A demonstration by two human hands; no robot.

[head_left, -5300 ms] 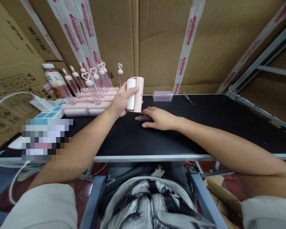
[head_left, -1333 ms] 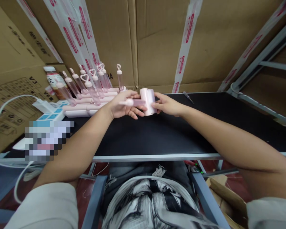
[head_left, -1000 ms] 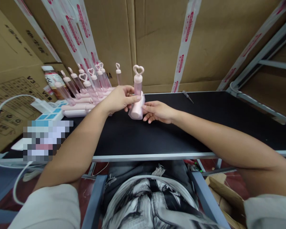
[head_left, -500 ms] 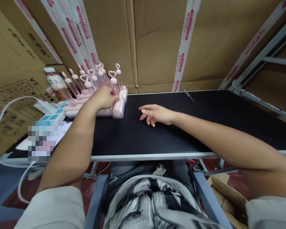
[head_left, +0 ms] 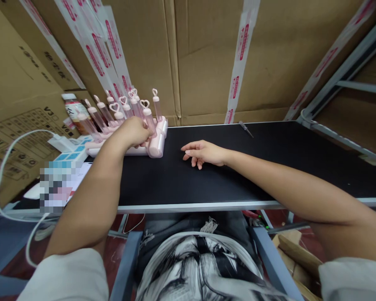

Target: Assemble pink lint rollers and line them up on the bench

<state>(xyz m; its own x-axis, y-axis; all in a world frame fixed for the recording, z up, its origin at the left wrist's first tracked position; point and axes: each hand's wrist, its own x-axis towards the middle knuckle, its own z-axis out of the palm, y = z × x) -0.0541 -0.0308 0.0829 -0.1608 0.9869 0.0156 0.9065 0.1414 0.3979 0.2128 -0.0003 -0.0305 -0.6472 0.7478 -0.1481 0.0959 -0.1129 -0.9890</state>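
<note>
My left hand (head_left: 133, 131) is closed round the clear handle of a pink lint roller (head_left: 154, 138) with a heart-shaped top. The roller stands on the black table (head_left: 238, 167) at the right end of a row of several like rollers (head_left: 113, 121). My right hand (head_left: 203, 152) rests on the table to the right of the row, fingers loosely stretched, holding nothing.
Taped cardboard boxes (head_left: 207, 54) wall in the back and left. A small screwdriver (head_left: 246, 128) lies at the table's far edge. A white power strip (head_left: 67, 152) with a cable and a bottle (head_left: 73, 113) sit at the left. A metal shelf frame (head_left: 341, 83) stands at right.
Both hands joined handle and pink roller, then my left hand carried it left and stood it at the end of the row. My right hand let go and rests on the table.
</note>
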